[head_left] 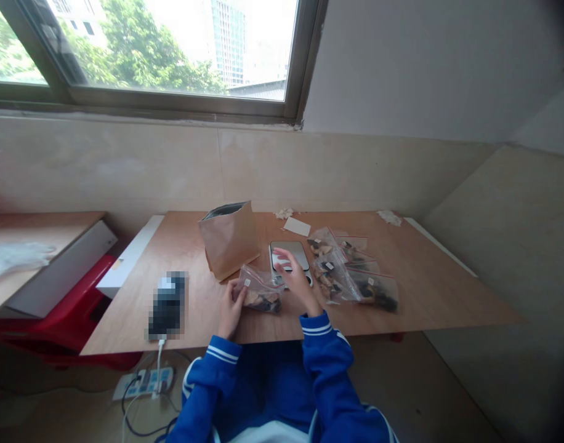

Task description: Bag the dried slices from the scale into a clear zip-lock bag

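My left hand (231,307) grips the left edge of a clear zip bag (262,299) that holds pale and dark dried pieces. The bag lies near the front of the table and bears a small white label. Over a small kitchen scale (289,251) hovers my right hand (291,272), its fingers apart and nothing in them. It hides part of the scale. Behind the held bag stands an open brown paper pouch (231,240). More filled zip bags (330,274) lie in a loose pile right of the scale.
A white card (297,227) and crumpled white scraps (284,213) lie at the table's back. At left is a blurred-out dark device (167,307) with a white cable. Below sits a power strip (146,383), near a red stool (79,301).
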Demonstrator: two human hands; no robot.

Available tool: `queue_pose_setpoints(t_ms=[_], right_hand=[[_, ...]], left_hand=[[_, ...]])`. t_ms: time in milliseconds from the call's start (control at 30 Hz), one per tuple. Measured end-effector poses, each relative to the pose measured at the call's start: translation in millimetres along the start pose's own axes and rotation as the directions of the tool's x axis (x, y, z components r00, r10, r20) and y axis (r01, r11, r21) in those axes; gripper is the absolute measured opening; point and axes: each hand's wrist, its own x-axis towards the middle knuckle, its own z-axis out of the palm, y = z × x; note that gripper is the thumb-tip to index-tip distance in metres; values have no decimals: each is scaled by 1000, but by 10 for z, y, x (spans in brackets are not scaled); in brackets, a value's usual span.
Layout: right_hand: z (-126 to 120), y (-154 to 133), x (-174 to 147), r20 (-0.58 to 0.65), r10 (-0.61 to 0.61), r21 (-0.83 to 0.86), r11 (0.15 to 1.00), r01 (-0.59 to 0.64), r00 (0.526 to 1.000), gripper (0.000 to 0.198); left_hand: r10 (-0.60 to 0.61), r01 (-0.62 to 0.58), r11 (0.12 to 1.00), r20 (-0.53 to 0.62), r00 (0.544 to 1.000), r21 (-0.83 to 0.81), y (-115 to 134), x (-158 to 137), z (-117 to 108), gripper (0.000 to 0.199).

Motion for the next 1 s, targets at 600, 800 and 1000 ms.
queue_pose_setpoints(t_ms=[600, 800, 1000], right_hand=[[3, 595, -488, -129, 315, 377, 892, -247, 940, 47], [33, 572, -497, -136, 171, 173, 974, -147, 976, 53], [97, 753, -585, -369, 135, -86, 980, -179, 919, 45]], left_hand=[[-83, 100, 973, 90, 992, -210, 83, -24, 67, 32], [-66, 64, 995, -15, 998, -70, 142, 133, 286, 41], [48, -37, 996, -149, 988, 80, -67, 208, 428, 38]])
